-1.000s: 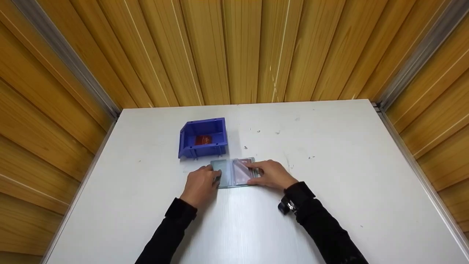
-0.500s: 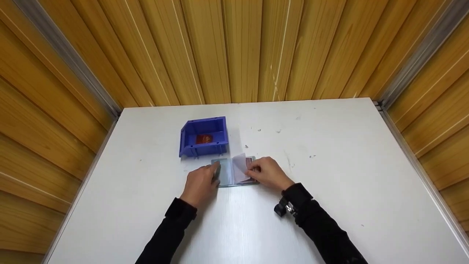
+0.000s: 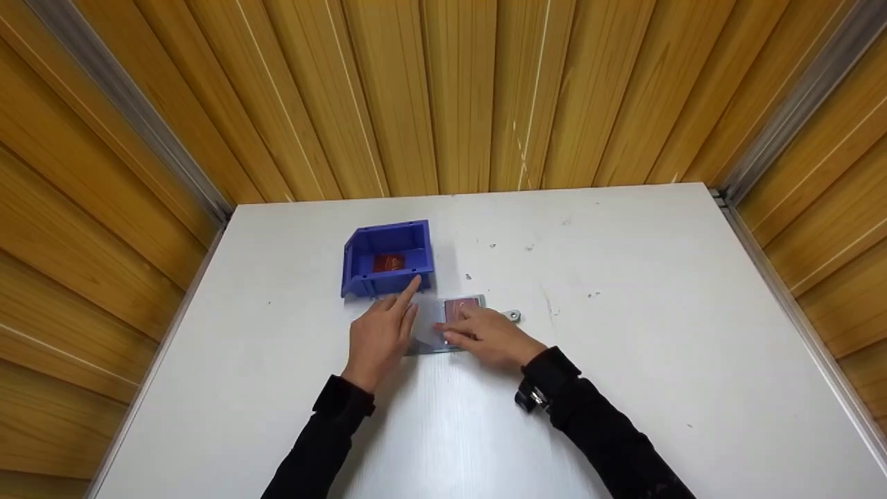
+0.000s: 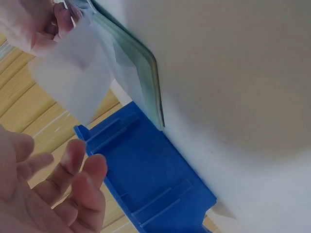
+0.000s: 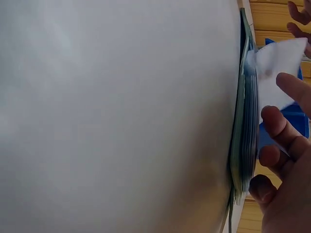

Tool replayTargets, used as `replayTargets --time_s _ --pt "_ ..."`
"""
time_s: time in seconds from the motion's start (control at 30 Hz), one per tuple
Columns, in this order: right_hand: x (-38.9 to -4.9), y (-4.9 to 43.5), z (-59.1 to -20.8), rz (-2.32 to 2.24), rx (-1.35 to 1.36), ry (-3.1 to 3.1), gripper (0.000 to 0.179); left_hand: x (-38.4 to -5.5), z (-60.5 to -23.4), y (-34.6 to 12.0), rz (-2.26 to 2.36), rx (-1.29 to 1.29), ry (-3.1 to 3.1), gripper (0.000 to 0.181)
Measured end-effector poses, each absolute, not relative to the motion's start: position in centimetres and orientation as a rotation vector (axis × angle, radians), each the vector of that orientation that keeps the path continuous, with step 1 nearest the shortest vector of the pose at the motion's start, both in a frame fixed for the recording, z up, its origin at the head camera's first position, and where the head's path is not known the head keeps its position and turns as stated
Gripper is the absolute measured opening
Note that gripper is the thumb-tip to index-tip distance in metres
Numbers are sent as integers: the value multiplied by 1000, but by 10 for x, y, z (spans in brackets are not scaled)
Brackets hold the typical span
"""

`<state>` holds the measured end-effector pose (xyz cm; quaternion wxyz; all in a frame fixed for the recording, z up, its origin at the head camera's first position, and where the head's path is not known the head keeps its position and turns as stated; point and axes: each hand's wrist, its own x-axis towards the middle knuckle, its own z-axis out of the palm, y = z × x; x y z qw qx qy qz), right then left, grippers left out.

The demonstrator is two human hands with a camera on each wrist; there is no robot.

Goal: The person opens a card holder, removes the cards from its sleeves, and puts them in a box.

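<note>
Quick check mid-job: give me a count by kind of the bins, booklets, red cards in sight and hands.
Blue bin: 1
Open booklet: 1
Red cards showing: 2 (card in the bin, card in the booklet)
Hands: 2 (left hand, right hand)
Total: 6

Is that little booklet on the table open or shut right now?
Open: in the head view the booklet lies spread on the table, and both wrist views show a translucent page standing up from it.
</note>
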<state>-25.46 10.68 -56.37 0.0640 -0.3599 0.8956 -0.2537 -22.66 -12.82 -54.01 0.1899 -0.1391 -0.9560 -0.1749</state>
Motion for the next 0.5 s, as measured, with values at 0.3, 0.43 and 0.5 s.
replayTargets --time_s 0.3,0.43,0.5 --pt "-257 111 -563 -745 -971 2761 50 -225 -556 -126 -342 -505 -2864 44" --pt "-260 118 -563 -786 -863 2766 62 -224 -560 -131 -381 -484 -2932 38" --pt "-262 123 -564 -783 -819 2753 68 -223 -561 -134 -386 -477 -2946 37"
